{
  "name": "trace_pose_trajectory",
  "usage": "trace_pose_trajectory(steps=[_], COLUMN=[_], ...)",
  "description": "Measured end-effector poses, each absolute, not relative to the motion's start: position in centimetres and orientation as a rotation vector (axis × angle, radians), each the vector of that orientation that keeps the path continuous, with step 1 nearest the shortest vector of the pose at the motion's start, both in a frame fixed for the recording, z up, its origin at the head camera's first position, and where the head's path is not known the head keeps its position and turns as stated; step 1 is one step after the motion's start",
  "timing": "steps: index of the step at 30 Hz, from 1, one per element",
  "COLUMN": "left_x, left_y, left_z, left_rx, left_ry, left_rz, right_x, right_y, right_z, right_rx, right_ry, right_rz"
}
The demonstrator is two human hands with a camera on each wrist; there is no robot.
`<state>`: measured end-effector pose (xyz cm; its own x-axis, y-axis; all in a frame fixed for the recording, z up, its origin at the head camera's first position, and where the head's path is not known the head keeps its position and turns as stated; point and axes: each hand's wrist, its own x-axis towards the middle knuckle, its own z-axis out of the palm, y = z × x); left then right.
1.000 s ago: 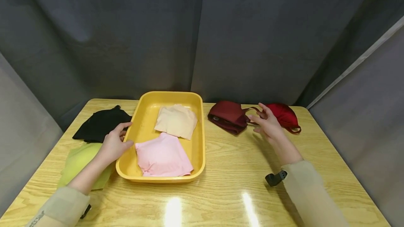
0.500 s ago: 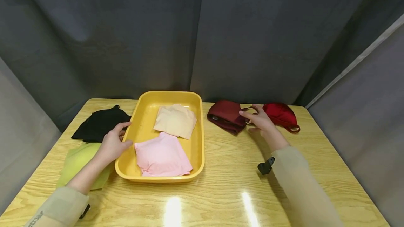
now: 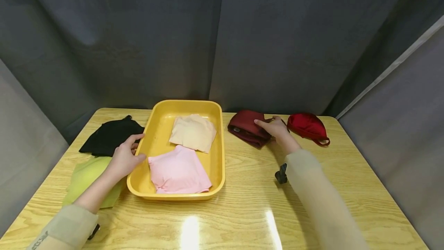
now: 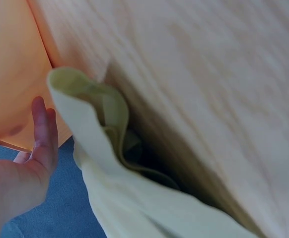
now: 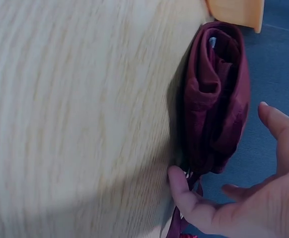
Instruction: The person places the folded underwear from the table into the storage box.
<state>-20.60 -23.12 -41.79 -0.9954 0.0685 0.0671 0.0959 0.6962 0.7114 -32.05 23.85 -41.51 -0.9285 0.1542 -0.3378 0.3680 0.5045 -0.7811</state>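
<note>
In the head view, a folded maroon bra [image 3: 248, 126] lies on the table to the right of a yellow tray [image 3: 222, 157]. My right hand [image 3: 275, 126] is at its right end, the thumb over the top of the cloth. In the right wrist view thumb and fingers are spread apart, with a fingertip [image 5: 177, 176] low by the strap. My left hand [image 3: 126, 155] rests at the tray's left rim, its fingers fairly straight along the side. Inside the tray are a folded pink garment [image 3: 180, 171] and a beige garment [image 3: 194, 132].
Left of the tray lie a black garment [image 3: 111, 138] with a strap and a yellow-green garment [image 3: 86, 180], partly beneath my left forearm. A bright red bra [image 3: 306, 126] lies right of my right hand. A dark grey curtain [image 3: 166, 41] hangs behind the table [image 3: 243, 219].
My right hand has moved left and slightly down, from near the maroon bra's strap onto its right end. The left hand, the tray and the other garments have stayed put.
</note>
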Motion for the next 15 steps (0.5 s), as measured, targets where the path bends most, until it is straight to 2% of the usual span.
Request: trace_pose_trajectory(steps=[10, 15], left_x=[-20.62, -20.63], left_y=[-23.19, -23.16], left_z=[-41.88, -41.72], left_rx=[-0.131, -0.139], left_ry=[-2.867, -2.865], left_rz=[-1.194, -1.200], right_x=[-32.81, -32.91], right_y=[23.19, 22.81], right_z=[-42.16, -42.29], right_rx=[0.498, 0.523], right_ry=[2.723, 2.714], right_rz=[-1.103, -1.192])
